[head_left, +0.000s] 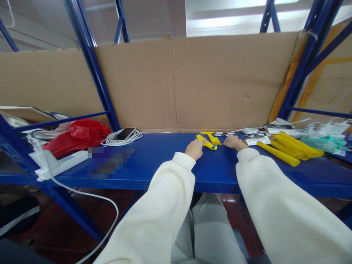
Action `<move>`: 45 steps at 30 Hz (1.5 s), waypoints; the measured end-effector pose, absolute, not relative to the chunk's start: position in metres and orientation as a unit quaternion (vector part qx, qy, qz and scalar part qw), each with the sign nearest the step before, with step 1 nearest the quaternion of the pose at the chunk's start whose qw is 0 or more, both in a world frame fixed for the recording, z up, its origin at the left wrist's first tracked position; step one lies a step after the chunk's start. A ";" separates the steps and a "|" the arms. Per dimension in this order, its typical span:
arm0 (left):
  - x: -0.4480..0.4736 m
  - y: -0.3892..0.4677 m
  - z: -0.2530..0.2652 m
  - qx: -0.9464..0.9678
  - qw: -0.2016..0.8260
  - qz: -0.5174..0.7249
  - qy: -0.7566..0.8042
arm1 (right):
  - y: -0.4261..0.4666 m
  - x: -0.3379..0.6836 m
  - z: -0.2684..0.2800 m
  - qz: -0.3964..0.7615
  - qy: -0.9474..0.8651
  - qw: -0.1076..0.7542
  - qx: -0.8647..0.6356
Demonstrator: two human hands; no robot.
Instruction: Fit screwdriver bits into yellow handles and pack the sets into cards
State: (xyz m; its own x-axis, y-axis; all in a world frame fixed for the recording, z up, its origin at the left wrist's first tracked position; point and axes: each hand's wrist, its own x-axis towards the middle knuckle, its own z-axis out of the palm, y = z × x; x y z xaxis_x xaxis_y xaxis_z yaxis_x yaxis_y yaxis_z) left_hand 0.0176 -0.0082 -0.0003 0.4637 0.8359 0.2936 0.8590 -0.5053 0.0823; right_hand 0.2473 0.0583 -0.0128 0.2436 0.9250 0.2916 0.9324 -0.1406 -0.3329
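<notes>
My left hand rests on the blue shelf with its fingers closed at the near end of a yellow piece with a dark green end. Its exact kind is too small to make out. Just behind it lie more short yellow pieces. To their right, my right hand is curled low over the shelf, its fingertips close to a small yellow piece. Whatever its fingers hold, if anything, is hidden.
Several yellow tubes lie to the right, beside silver packets and a green-and-clear plastic bundle. On the left are a phone on a coiled white cable, a red bag and a white power strip. Cardboard stands behind.
</notes>
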 end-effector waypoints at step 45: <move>0.018 -0.006 -0.001 -0.857 0.058 -0.162 -0.486 | 0.036 0.196 -0.011 0.173 -0.745 0.420 -0.489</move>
